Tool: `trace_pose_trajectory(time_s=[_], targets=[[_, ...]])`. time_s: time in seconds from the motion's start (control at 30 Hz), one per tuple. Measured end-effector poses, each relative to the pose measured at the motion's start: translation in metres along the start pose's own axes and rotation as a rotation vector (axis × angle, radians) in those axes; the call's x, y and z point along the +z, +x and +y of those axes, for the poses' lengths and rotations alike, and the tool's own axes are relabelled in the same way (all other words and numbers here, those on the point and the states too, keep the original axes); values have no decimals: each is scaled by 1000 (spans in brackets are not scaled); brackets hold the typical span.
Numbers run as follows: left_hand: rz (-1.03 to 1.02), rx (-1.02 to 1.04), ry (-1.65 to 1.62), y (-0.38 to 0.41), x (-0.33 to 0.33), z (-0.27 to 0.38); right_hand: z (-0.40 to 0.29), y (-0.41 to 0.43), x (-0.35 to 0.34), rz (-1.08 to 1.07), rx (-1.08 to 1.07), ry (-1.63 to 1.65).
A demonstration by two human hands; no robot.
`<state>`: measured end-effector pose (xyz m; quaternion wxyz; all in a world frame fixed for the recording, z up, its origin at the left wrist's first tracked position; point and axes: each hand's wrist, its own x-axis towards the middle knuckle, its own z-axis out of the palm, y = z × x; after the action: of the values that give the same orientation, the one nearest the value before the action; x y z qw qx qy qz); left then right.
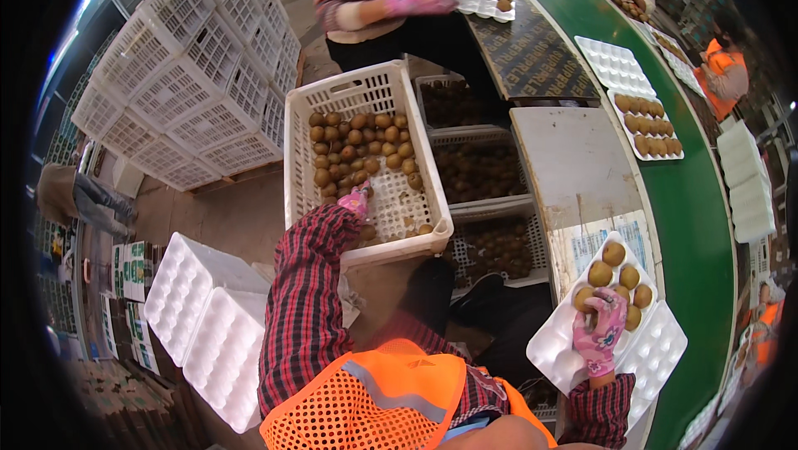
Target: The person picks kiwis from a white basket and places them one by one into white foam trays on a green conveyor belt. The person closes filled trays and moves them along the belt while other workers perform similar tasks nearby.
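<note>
My left hand (354,202), in a pink patterned glove, reaches into a white plastic crate (441,229) beside loose brown kiwifruit (355,137). Its fingers point at the fruit, and whether they grip one is hidden. On the right, a white moulded fruit tray (552,343) rests at an angle over another white tray (654,341). Several kiwifruit (600,274) sit in the upper cups of the top tray. My right hand (601,328), gloved alike, bends over that tray with thumb and fingers around a kiwifruit (585,300) at its left edge.
A green conveyor belt (682,225) runs along the right, carrying a filled tray (645,126). Crates of kiwifruit (477,166) stand under the worktable (573,157). Stacked trays (206,331) and white crates (187,82) are at left. A co-worker's gloved hand (424,0) is across from me.
</note>
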<state>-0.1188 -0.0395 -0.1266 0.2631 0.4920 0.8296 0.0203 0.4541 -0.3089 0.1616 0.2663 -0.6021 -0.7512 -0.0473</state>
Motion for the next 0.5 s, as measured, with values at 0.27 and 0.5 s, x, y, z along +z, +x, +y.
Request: trace_pose_trajectory(time_s=[0.27,0.5], targets=[[108,562,65,-51,-59,47,-2,-5,-7,-5,41,27],[-766,694,-1003,-152,-178,160,-9,-9,-25,96,158,172]])
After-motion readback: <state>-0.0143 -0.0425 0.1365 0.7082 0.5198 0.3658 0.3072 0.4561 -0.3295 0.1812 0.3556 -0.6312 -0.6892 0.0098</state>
